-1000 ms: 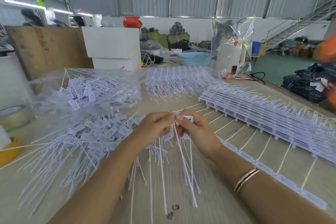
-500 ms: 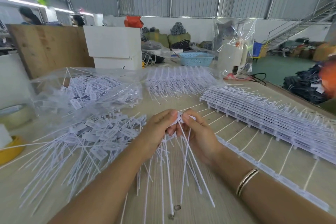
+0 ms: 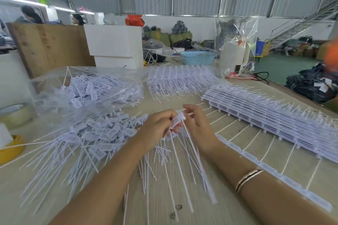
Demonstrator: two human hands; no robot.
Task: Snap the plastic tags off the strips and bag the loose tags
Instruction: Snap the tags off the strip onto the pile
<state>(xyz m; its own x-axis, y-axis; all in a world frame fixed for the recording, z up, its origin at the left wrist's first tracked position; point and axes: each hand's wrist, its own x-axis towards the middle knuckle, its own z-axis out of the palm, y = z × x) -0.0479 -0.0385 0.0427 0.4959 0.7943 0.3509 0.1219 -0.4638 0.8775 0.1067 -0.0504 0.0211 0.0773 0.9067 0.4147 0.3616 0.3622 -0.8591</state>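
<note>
Both hands meet over the middle of the wooden table. The left hand has its fingers curled round a small bundle of white tags, and the right hand pinches the same bundle from the other side, thumb and fingertips closed on it. The long thin tails of these tags hang down from the hands and fan out over the table toward the viewer. Just left of the hands lies a loose pile of tags already off their strips. Behind that pile, a clear plastic bag holds more loose tags. To the right, well apart from the hands, a stack of uncut strips runs along the table, and 1 single strip lies in front of it, passing under the right forearm. A second clear bag of strips sits at the back. A bracelet circles the right wrist. A yellow roll of tape sits at the left edge.
</note>
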